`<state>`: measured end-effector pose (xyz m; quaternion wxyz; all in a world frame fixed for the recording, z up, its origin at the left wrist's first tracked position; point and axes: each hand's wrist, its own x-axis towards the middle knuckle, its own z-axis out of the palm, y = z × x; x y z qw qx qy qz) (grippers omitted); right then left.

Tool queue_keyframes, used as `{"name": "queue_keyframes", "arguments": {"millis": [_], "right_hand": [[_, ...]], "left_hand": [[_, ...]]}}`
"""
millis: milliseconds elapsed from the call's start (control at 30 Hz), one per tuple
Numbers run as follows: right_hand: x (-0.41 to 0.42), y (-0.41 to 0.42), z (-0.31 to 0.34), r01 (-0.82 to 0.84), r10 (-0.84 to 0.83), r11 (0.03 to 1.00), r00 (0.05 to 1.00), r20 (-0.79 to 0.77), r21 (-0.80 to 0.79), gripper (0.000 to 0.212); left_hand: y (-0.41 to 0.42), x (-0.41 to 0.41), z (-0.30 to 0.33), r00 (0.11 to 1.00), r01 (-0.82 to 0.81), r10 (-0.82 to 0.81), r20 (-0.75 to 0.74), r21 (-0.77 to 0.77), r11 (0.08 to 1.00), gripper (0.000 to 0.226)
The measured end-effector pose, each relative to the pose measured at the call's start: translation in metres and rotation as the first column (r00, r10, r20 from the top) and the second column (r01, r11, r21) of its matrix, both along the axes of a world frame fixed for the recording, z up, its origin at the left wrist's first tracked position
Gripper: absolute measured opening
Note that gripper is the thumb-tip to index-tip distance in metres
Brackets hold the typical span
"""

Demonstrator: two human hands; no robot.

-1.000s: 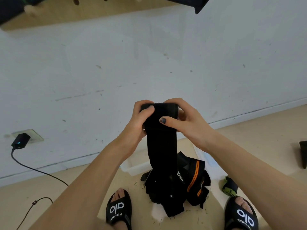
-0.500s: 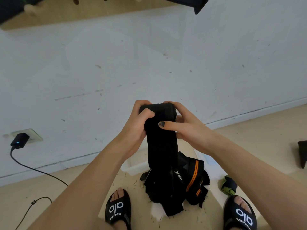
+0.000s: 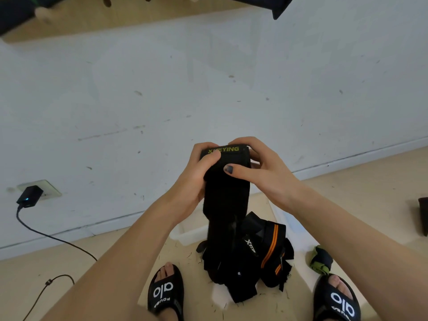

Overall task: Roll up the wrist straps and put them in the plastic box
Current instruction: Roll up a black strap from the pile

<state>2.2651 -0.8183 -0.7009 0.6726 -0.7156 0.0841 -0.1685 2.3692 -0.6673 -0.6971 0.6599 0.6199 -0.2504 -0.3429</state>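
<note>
A long black fabric wrist strap [image 3: 225, 198] with yellow-green "XHEYING" lettering on its upper end sits at the centre of the frame, its top partly rolled and the rest hanging straight down toward the floor. The left hand [image 3: 199, 172] grips the roll from the left side, thumb pressed across its front, and the right hand [image 3: 261, 167] grips it from the right, dark-painted thumbnail on the strap's face and fingers curled over the top. Below, in the lower centre, a heap of black wrist straps with an orange stripe [image 3: 259, 258] lies on the beige floor [image 3: 69, 262]. Just behind that heap a white plastic box [image 3: 187, 235] stands on the floor, largely hidden by the arms and the hanging strap; its contents cannot be made out. A small green and black rolled strap [image 3: 320, 261] lies at lower right.
</note>
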Motion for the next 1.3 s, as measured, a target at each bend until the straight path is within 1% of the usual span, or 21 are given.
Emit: {"name": "queue_keyframes", "arguments": {"millis": [100,167,200,233,300,333,500,567,600,667,767,800,833,867,967,1000,1067,1100,1133,1233,1300], "right_hand": [[0.001,0.000,0.000,0.000,0.000,1.000,0.999,-0.039,-0.002,0.050],[0.001,0.000,0.000,-0.049,0.057,0.996,0.992,-0.110,0.072,0.059],[0.001,0.000,0.000,-0.077,0.094,0.989,0.986,-0.139,0.125,0.058],[0.000,0.001,0.001,-0.096,0.122,0.981,0.980,-0.155,0.167,0.051],[0.000,0.005,0.002,-0.089,0.117,0.979,0.983,-0.144,0.186,0.034],[0.000,0.006,0.003,-0.074,0.097,0.982,0.987,-0.126,0.176,0.030],[0.001,0.003,0.000,-0.035,0.041,0.994,0.998,-0.057,0.100,0.031],[0.001,0.004,0.000,-0.025,0.030,0.996,0.998,-0.052,0.084,0.035],[0.000,0.005,0.001,-0.028,0.033,0.995,0.998,-0.054,0.091,0.037],[-0.001,0.006,0.003,-0.041,0.055,0.988,0.995,-0.089,0.148,0.047],[-0.006,0.007,0.004,-0.036,0.105,0.959,0.967,-0.234,0.280,0.077],[-0.008,0.010,0.004,-0.031,0.130,0.946,0.948,-0.290,0.323,0.084],[-0.011,0.013,0.004,-0.024,0.155,0.933,0.927,-0.341,0.360,0.088],[-0.014,0.017,0.003,-0.027,0.182,0.924,0.908,-0.377,0.380,0.086],[-0.020,0.028,0.001,-0.050,0.194,0.936,0.901,-0.389,0.349,0.064],[-0.020,0.030,0.001,-0.029,0.168,0.937,0.912,-0.375,0.348,0.064],[-0.020,0.032,0.003,0.029,0.090,0.936,0.944,-0.318,0.351,0.071],[-0.019,0.033,0.006,0.047,0.050,0.942,0.959,-0.279,0.331,0.071],[-0.018,0.034,0.008,0.051,0.021,0.955,0.972,-0.236,0.293,0.066],[-0.014,0.035,0.012,0.060,-0.034,0.982,0.989,-0.146,0.180,0.031],[-0.011,0.031,0.014,0.087,-0.061,0.980,0.988,-0.143,0.180,0.009]], "left_hand": [[0.000,0.002,0.002,1.000,-0.024,0.024,-0.006,-0.048,0.999,0.031],[0.002,0.002,0.002,0.999,-0.027,0.028,0.031,-0.046,0.999,0.031],[0.002,0.003,0.002,0.998,-0.027,0.030,0.049,-0.047,0.999,0.031],[0.002,0.003,0.003,0.997,-0.031,0.034,0.067,-0.049,0.998,0.031],[0.002,0.002,0.003,0.995,-0.044,0.049,0.092,-0.055,0.998,0.033],[0.002,0.002,0.003,0.994,-0.043,0.048,0.096,-0.059,0.997,0.035],[0.001,0.000,0.001,0.999,-0.030,0.031,0.027,-0.038,0.999,0.038],[0.001,0.001,0.001,0.998,-0.053,0.055,0.040,-0.030,0.998,0.028],[0.001,0.001,0.002,0.997,-0.062,0.063,0.051,-0.032,0.998,0.022],[0.002,0.002,0.002,0.994,-0.071,0.073,0.078,-0.027,0.997,0.021],[0.003,0.006,0.003,0.990,-0.100,0.104,0.095,-0.042,0.994,0.026],[0.003,0.007,0.004,0.987,-0.123,0.128,0.097,-0.060,0.991,0.028],[0.004,0.009,0.004,0.982,-0.148,0.156,0.105,-0.077,0.986,0.031],[0.004,0.011,0.005,0.976,-0.171,0.181,0.119,-0.089,0.981,0.033],[0.006,0.015,0.003,0.953,-0.218,0.225,0.202,-0.054,0.974,0.038],[0.006,0.016,0.001,0.944,-0.222,0.223,0.244,-0.031,0.974,0.038],[0.008,0.017,-0.002,0.923,-0.220,0.207,0.324,0.005,0.975,0.039],[0.008,0.016,-0.003,0.914,-0.218,0.197,0.356,0.019,0.976,0.039],[0.008,0.016,-0.005,0.904,-0.217,0.188,0.384,0.032,0.976,0.039],[0.004,0.012,-0.011,0.911,-0.169,0.128,0.391,0.072,0.983,0.035],[0.001,0.010,-0.013,0.930,-0.109,0.067,0.361,0.098,0.989,0.033]]}}
